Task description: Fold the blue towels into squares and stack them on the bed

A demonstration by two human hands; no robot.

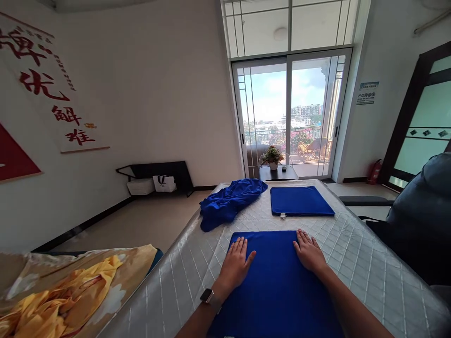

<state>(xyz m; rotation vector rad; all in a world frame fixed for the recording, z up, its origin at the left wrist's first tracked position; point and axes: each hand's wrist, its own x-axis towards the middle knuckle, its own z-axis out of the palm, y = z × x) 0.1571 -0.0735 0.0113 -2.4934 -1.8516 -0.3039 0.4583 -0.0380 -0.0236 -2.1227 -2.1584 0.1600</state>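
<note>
A smooth blue cloth (273,286) lies flat on the quilted silver-grey mattress (176,277), close in front of me. My left hand (237,264) rests on its left edge near the far corner, fingers stretched out and thumb apart. On the opposite edge, my right hand (309,251) lies flat by the far right corner. Neither hand grips anything. Beyond them, a folded blue cloth (301,201) with a small white tag lies at the mattress's far end. To its left is a crumpled blue cloth (232,202).
At the lower left, yellow fabric (70,300) is heaped on a patterned bedspread (137,263). A potted plant (273,157) stands on a small dark table (280,174) before the glass sliding door (264,112). Dark padded furniture (423,206) borders the right side.
</note>
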